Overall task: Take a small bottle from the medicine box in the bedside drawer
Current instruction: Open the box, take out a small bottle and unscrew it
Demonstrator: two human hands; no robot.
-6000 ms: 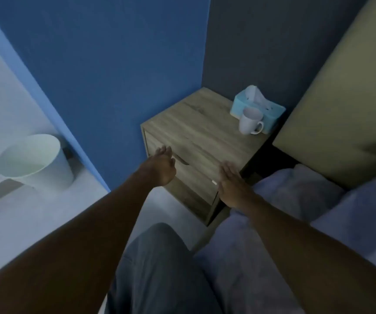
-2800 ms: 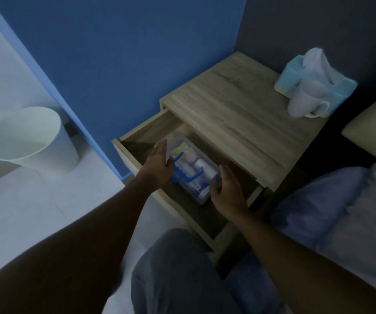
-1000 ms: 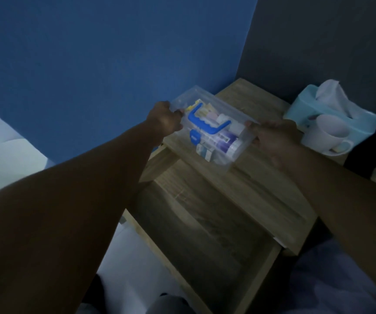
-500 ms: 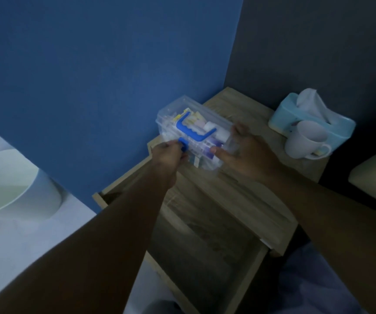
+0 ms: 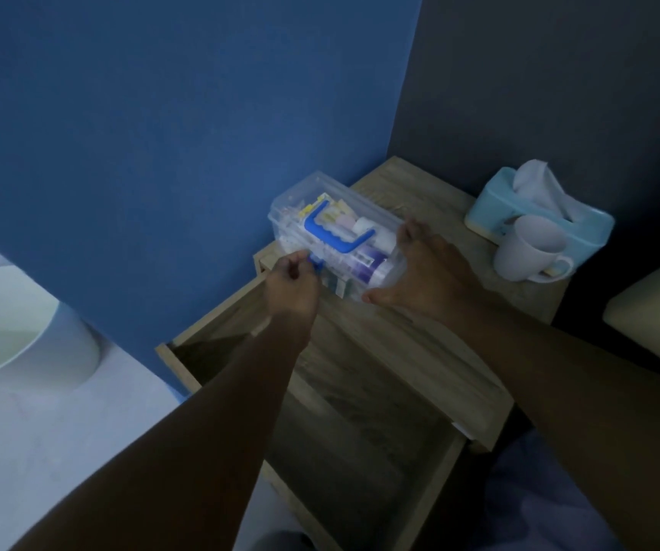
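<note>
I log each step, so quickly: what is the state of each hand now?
Left hand: closed, pinching the blue latch of the medicine box.
Right hand: open, spread against the box's end.

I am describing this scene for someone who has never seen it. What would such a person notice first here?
First, the clear plastic medicine box with a blue handle, resting on the front left corner of the wooden bedside table, by the blue wall. The left hand pinches the blue latch on its front while the right hand braces its right end. Below, the pulled-out wooden drawer gapes open, and a white mug stands before a light blue tissue box at the back right.
</note>
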